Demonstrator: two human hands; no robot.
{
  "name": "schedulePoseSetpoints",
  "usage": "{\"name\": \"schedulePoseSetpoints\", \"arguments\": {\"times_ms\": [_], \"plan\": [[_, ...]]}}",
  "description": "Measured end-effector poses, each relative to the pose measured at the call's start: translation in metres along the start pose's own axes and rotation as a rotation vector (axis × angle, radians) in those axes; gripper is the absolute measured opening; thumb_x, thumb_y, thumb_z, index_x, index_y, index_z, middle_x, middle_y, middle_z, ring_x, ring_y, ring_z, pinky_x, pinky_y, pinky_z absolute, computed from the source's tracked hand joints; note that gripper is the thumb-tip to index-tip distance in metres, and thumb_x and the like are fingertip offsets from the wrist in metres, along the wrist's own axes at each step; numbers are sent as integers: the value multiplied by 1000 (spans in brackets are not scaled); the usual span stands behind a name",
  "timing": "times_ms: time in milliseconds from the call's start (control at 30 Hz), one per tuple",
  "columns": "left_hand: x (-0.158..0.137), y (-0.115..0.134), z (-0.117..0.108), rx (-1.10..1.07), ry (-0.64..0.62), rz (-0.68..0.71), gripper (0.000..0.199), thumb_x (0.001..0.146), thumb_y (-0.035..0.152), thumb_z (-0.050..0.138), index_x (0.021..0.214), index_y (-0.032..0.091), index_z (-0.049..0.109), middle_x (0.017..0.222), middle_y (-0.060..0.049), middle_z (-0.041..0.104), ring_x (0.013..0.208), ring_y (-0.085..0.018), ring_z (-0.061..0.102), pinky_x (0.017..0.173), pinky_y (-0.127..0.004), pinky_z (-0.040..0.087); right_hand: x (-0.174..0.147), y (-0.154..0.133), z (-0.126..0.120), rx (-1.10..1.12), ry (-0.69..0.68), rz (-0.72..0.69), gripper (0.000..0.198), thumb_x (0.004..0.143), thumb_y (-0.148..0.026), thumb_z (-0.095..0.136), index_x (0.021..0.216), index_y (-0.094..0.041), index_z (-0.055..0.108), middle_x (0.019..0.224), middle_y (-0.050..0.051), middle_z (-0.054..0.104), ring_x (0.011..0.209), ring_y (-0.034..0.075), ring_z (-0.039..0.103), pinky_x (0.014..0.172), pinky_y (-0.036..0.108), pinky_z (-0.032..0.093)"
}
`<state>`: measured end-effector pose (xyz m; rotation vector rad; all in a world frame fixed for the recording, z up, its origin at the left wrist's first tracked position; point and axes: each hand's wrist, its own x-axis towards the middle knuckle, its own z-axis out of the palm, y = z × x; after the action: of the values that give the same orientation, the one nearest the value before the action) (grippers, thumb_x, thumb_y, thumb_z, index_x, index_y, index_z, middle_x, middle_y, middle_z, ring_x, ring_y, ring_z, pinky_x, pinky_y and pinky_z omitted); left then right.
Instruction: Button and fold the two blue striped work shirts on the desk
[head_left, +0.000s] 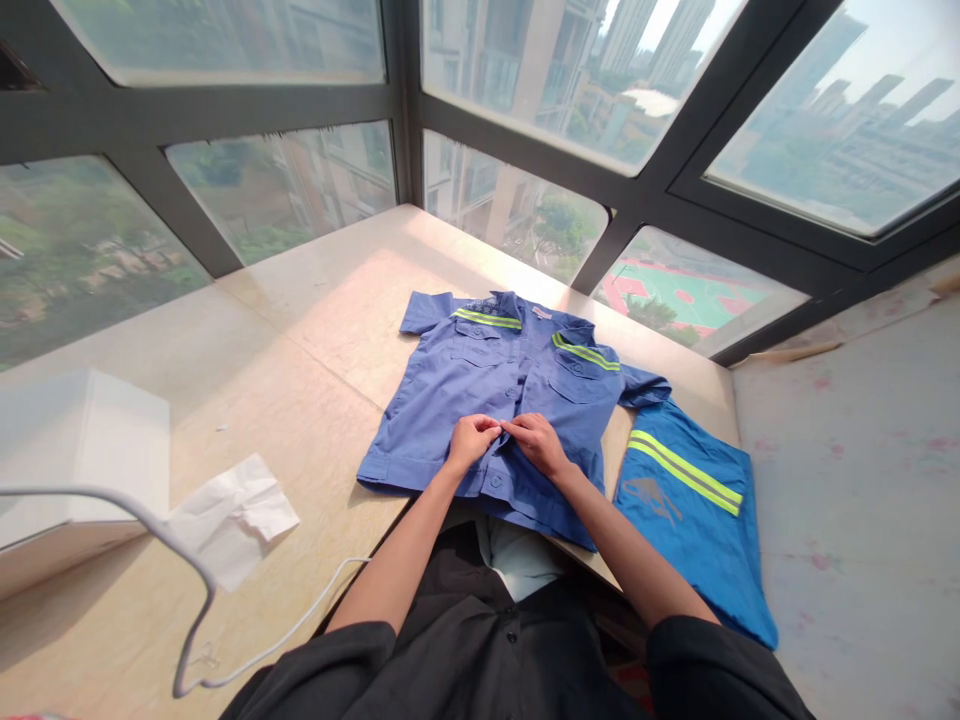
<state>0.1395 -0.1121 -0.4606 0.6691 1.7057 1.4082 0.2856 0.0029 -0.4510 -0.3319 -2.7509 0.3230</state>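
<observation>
A blue short-sleeved work shirt [435,400] lies face up on the table, collar away from me, with yellow-green reflective strips across the chest. At its front opening, low on the placket, my left hand [472,441] pinches the fabric edge between thumb and fingers. My right hand [537,442] meets it there from the other side, its fingertips also closed on the edge. Whether a button sits between the fingertips is hidden. Above the hands the placket parts toward the open collar; a button shows below them near the hem.
A brighter blue folded garment [690,500] with a reflective stripe lies at right, partly under the shirt's sleeve. On the left of the table [330,350] are a white box [124,440], a crumpled tissue [232,520] and a grey-white cable [196,570]. Windows border the far edges.
</observation>
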Motion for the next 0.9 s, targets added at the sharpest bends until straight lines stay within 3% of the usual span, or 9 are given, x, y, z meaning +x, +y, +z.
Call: {"name": "schedulePoseSetpoints", "arguments": {"times_ms": [367, 500, 700, 900], "plan": [[0, 6, 0, -13, -2, -69, 14, 70, 21, 72, 80, 11, 77, 58, -4, 69, 52, -13, 61, 53, -23, 48, -2, 0, 4, 21, 36, -44, 37, 101, -16, 41, 121, -27, 69, 93, 7, 68, 83, 19, 58, 76, 32, 44], [-8, 13, -2, 43, 1, -46, 13, 72, 22, 71, 80, 13, 77, 65, -4, 72, 62, -16, 66, 60, -25, 50, -2, 2, 6, -7, 50, -84, 34, 100, -14, 42, 118, -24, 69, 91, 7, 68, 82, 19, 57, 75, 32, 42], [-36, 28, 5, 403, 25, 173, 31, 75, 40, 74, 97, 18, 74, 91, -7, 76, 84, -21, 70, 78, -30, 52, 1, 1, 0, -33, -29, -102, 25, 98, -15, 48, 109, -21, 70, 92, 7, 68, 83, 19, 55, 75, 31, 39], [-47, 30, 19, 743, 127, 200, 30, 84, 19, 62, 114, 21, 66, 98, -8, 74, 96, -25, 68, 84, -33, 50, 7, 3, -9, -67, -97, -117, 24, 96, -12, 49, 105, -19, 71, 90, 6, 67, 83, 19, 56, 76, 30, 38]]}}
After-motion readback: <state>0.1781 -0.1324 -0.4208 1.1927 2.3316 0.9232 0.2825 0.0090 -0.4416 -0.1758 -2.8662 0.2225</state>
